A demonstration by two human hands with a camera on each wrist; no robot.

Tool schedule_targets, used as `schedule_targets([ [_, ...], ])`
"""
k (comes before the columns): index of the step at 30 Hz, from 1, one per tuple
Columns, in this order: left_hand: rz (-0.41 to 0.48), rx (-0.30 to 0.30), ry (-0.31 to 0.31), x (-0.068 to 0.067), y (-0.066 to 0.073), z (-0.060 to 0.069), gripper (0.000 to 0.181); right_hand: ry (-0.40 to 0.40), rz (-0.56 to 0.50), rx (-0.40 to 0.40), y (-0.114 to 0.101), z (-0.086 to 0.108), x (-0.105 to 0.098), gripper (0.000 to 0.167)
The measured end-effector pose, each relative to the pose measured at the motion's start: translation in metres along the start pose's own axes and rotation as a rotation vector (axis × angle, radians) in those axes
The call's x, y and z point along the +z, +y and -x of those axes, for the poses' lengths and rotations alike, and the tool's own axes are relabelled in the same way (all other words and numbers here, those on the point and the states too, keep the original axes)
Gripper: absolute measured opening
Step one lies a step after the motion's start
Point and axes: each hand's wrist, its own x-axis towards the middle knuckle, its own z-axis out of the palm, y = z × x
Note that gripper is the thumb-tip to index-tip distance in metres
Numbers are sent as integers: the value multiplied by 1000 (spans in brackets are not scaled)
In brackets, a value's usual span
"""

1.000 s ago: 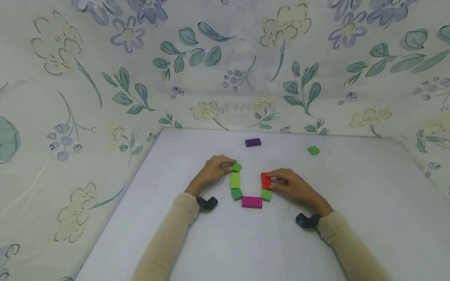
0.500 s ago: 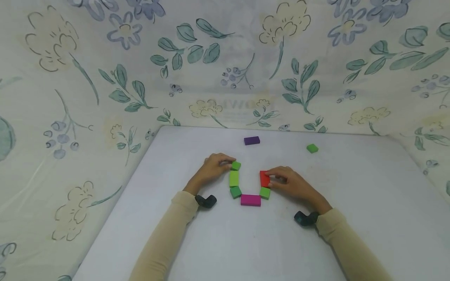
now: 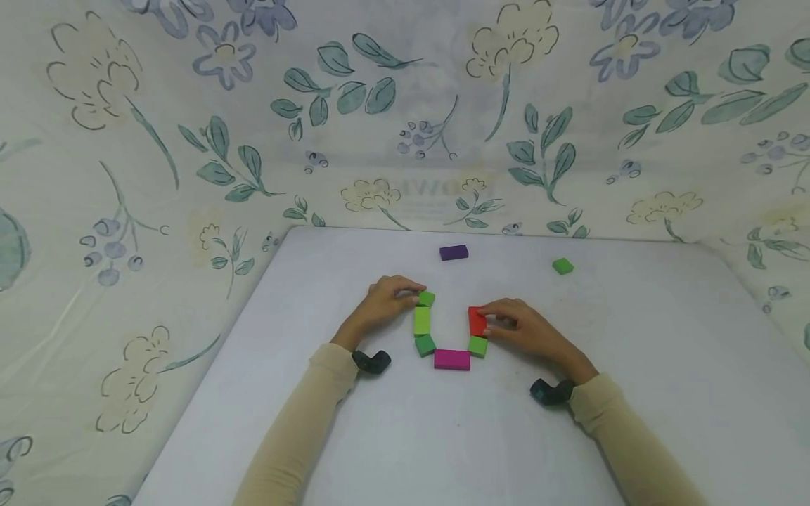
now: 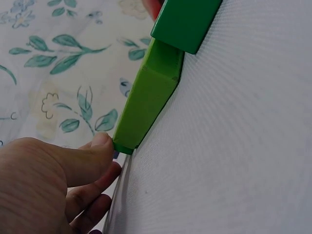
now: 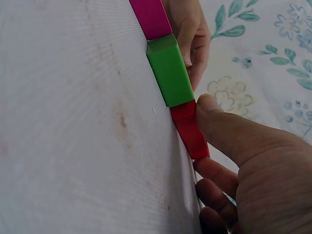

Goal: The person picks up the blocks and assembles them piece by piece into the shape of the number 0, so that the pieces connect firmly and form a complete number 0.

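Note:
Small coloured blocks form a U on the white table. My left hand (image 3: 386,302) pinches a small green block (image 3: 427,299) at the top of the U's left side. Below that block come a lime block (image 3: 422,321) and a darker green block (image 3: 425,345). A magenta block (image 3: 452,360) makes the base. On the right side a red block (image 3: 477,320) stands above a green block (image 3: 477,346). My right hand (image 3: 525,329) holds the red block between thumb and fingers; in the right wrist view the red block (image 5: 189,127) touches the green one (image 5: 170,70).
A purple block (image 3: 453,252) lies near the table's back edge. Farther right is a loose green block (image 3: 562,266). A flowered cloth (image 3: 405,190) hangs behind the white table (image 3: 405,450). Each wrist wears a dark camera.
The view has shifted slightly. Both hands keep their places at the green block and the red block, and the blocks show no clear movement.

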Motion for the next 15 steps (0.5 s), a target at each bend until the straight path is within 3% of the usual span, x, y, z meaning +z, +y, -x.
schedule_targets([
  [15, -24, 4, 11, 1, 0, 0, 29, 13, -7, -3, -1, 1, 0, 45],
])
